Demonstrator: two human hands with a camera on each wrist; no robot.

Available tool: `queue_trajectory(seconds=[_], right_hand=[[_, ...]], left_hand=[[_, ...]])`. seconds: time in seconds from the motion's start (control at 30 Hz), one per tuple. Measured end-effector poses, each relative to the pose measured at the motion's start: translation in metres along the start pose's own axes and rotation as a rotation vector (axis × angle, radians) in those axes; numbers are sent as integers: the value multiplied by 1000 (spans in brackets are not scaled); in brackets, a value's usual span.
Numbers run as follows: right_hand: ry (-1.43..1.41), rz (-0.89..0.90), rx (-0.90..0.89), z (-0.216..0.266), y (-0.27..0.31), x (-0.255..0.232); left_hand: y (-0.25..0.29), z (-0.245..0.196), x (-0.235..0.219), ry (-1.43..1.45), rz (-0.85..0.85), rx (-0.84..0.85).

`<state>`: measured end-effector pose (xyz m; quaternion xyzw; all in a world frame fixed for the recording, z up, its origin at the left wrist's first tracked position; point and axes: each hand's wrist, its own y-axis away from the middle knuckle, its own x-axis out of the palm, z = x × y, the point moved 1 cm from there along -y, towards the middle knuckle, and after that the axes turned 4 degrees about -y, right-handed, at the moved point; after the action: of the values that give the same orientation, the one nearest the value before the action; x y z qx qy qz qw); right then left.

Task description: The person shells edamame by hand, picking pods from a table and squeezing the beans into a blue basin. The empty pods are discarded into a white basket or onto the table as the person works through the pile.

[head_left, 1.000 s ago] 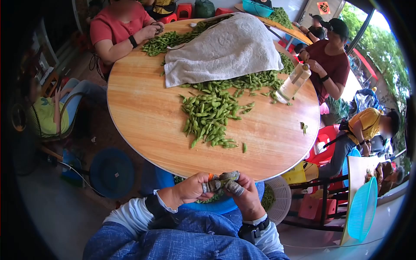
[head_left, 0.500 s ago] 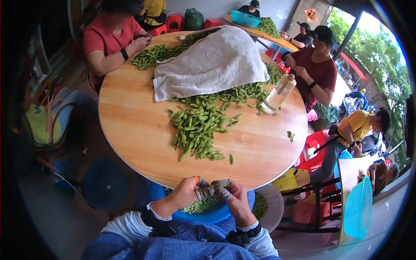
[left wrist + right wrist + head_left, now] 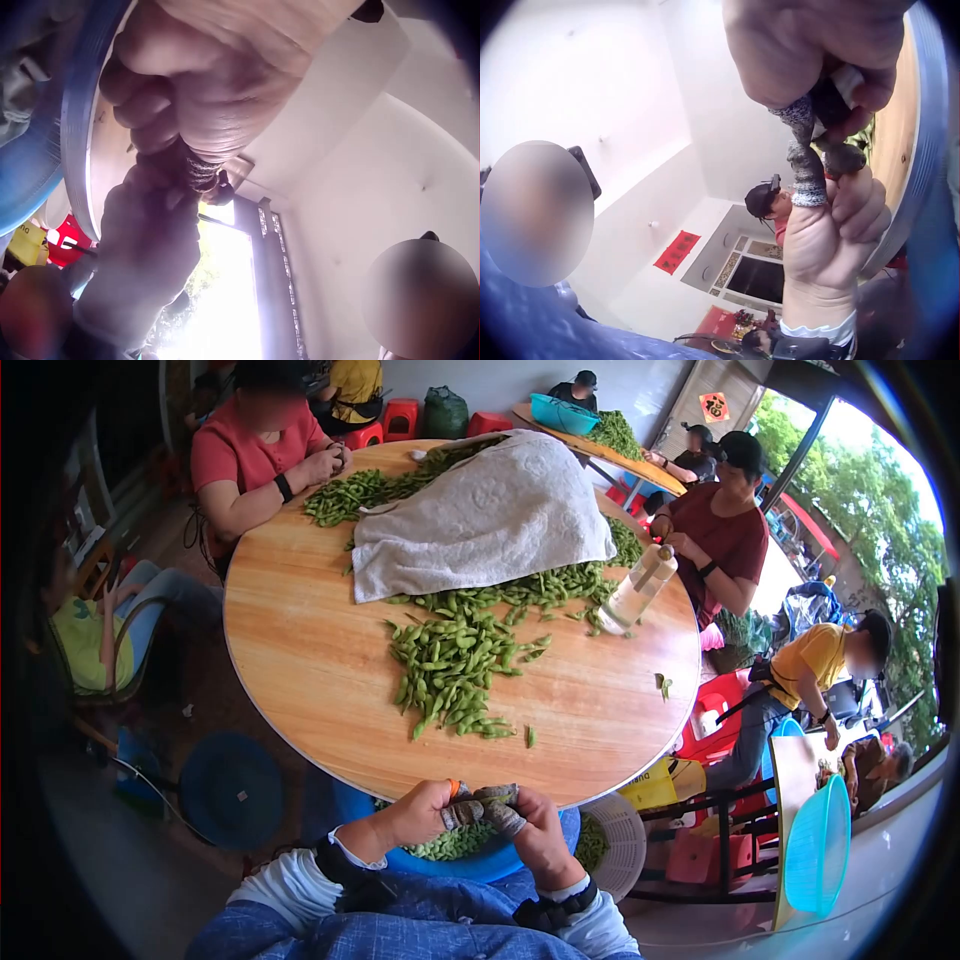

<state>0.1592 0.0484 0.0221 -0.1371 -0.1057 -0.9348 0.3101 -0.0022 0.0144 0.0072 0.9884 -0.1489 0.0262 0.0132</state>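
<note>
Both hands meet just off the near edge of the round wooden table (image 3: pixel 300 690), over a blue basin (image 3: pixel 500 868) holding green beans (image 3: pixel 450 844). My left hand (image 3: pixel 415 818) and right hand (image 3: pixel 542 838) pinch a soybean pod between their thumbs and fingers, which mostly hide it. Grey wraps (image 3: pixel 807 176) cover several fingertips, and an orange band shows on the left hand. In the left wrist view, the left hand's palm side fills the top. Ahead on the table lies a pile of soybean pods (image 3: pixel 450 670).
A pale towel (image 3: pixel 490 510) covers a larger heap of pods. The clear bottle (image 3: pixel 638 590) stands right of it. People sit around this table and others. Beside the blue basin is a white basket (image 3: pixel 620 845); a dark blue tub (image 3: pixel 232 790) sits on the floor at left.
The head view has shifted, so the table sits lower and further left. The hands stay together over the basin; the green pod seen between them earlier is now mostly hidden by the fingers.
</note>
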Motion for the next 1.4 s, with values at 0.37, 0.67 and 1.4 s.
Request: queue_trajectory(seconds=[0.37,0.67,1.4], right_hand=[[-430,0,85,-14,1,-6],[744,-424,-154,10,-7,-48],[301,49,-121,1,5,3]], left_hand=[[6,14,1,409,56,-153],[7,12,0,773,-10,-208],[8,6,2,398,-10,-263]])
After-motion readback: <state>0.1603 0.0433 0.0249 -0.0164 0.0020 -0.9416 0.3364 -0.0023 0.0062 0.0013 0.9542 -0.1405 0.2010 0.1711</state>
